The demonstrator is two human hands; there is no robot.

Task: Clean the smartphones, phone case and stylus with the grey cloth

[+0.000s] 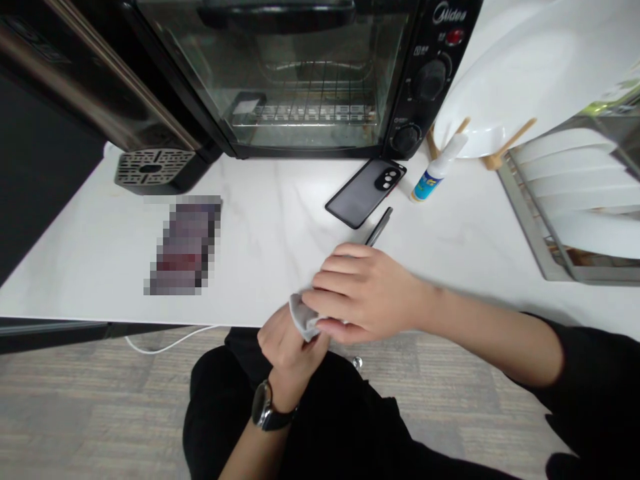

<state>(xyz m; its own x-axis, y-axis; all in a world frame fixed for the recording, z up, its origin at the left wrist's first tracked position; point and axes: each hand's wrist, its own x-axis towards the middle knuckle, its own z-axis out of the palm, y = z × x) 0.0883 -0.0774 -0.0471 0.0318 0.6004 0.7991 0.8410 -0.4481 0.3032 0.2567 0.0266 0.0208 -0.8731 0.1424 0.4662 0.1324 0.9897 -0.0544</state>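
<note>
Near the front edge of the white counter, my two hands meet over a small grey-white cloth. My right hand is closed on the cloth, its fingers curled over it from above. My left hand, with a watch on its wrist, is closed just below; the cloth lies against it, and whatever its fingers hold is hidden. Just past my right hand's knuckles lies a dark, slim pen-like stick, its near end covered by that hand. Beyond it rests a smoky phone case with camera cutouts.
A white spray bottle with a blue label stands right of the case. A toaster oven fills the back. At left are a blurred-out phone and a drip tray. A dish rack with white plates stands at right.
</note>
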